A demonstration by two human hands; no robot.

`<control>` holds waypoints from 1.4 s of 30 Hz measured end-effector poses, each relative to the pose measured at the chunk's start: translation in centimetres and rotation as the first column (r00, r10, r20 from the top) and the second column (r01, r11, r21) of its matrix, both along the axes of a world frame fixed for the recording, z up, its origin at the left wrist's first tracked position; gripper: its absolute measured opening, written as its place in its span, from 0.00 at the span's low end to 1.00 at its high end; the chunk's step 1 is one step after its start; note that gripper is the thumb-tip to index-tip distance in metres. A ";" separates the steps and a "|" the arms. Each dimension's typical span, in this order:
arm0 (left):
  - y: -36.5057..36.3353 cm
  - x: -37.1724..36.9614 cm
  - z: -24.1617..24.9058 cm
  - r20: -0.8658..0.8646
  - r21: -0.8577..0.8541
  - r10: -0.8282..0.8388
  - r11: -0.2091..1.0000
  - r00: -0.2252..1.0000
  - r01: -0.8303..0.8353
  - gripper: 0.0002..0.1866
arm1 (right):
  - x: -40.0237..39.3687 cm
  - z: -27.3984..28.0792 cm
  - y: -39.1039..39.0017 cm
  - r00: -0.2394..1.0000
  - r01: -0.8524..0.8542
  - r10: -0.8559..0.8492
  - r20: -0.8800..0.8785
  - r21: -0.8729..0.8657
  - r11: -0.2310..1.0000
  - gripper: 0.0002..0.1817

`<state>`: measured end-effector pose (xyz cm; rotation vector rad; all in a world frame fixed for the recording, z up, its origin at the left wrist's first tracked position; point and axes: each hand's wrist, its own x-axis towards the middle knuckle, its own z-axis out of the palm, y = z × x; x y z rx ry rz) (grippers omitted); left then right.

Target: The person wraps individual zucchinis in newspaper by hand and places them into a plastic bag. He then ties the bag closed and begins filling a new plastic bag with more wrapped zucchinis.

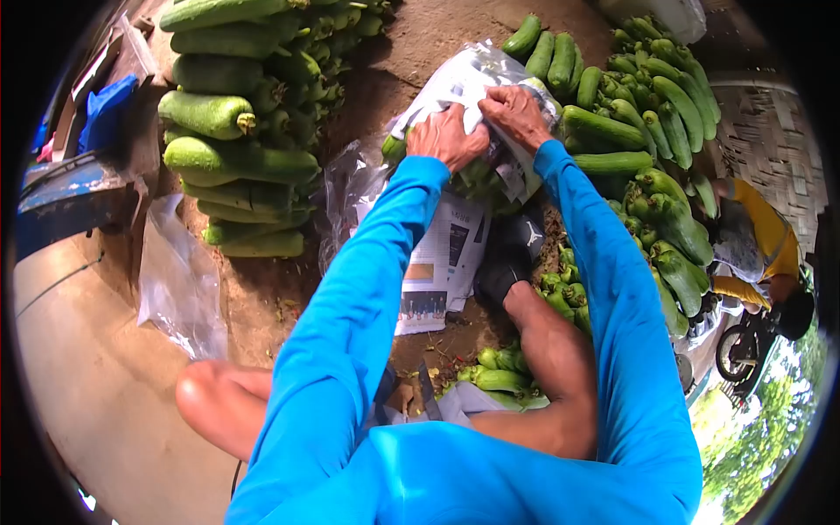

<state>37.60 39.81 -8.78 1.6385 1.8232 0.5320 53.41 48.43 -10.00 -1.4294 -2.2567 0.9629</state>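
In front of me stands a bundle of green vegetables, partly wrapped in newspaper and clear plastic. White plastic is bunched over its top. My left hand has its fingers closed on this plastic at the near left side. Close by on the right, my right hand also grips the plastic, knuckles up. Both sets of fingertips are partly hidden. Printed newspaper sheets hang from the bundle toward me, and loose clear plastic lies at its left.
Long green vegetables are stacked at the left. More piles lie at the right. A clear plastic bag lies on the ground at left. A person in yellow is at the far right, near a motorcycle.
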 end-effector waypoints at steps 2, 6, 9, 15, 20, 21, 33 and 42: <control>-0.3 -0.4 -0.4 0.004 0.026 -0.018 0.999 1.000 0.018 0.29 | -0.2 1.5 -0.4 0.999 -0.039 0.039 0.011 -0.010 0.999 0.18; -3.7 -3.0 -0.9 0.124 0.122 -0.147 0.984 0.981 0.132 0.33 | 0.2 3.9 1.4 0.985 -0.136 0.143 0.095 -0.077 0.988 0.21; -7.2 -3.5 -1.6 0.099 0.284 -0.173 0.949 0.980 0.138 0.40 | 1.5 2.5 4.6 0.994 -0.074 0.067 0.091 0.071 0.995 0.26; -7.0 -3.1 -0.9 -0.162 0.293 -0.103 0.945 0.981 0.148 0.34 | 3.6 -3.2 12.6 0.871 -0.282 0.268 0.411 -0.029 0.959 0.24; -6.0 -2.1 -3.7 -0.086 0.602 0.065 0.799 0.994 0.000 0.22 | 4.5 -6.3 13.5 0.851 -0.479 0.485 0.201 -0.082 0.874 0.24; -5.5 -1.8 -4.6 -0.084 0.598 0.066 0.801 0.994 -0.003 0.22 | 4.3 -7.2 13.9 0.817 -0.559 0.556 0.151 -0.028 0.829 0.24; -0.3 2.4 -7.7 0.001 0.656 0.347 0.708 0.938 -0.263 0.10 | 4.1 -10.2 15.4 0.784 -0.620 0.619 -0.044 -0.013 0.785 0.26; -0.9 1.7 -7.3 -0.018 0.583 0.312 0.775 0.950 -0.243 0.15 | -1.7 -3.3 6.6 0.907 0.123 -0.257 0.333 0.374 0.919 0.30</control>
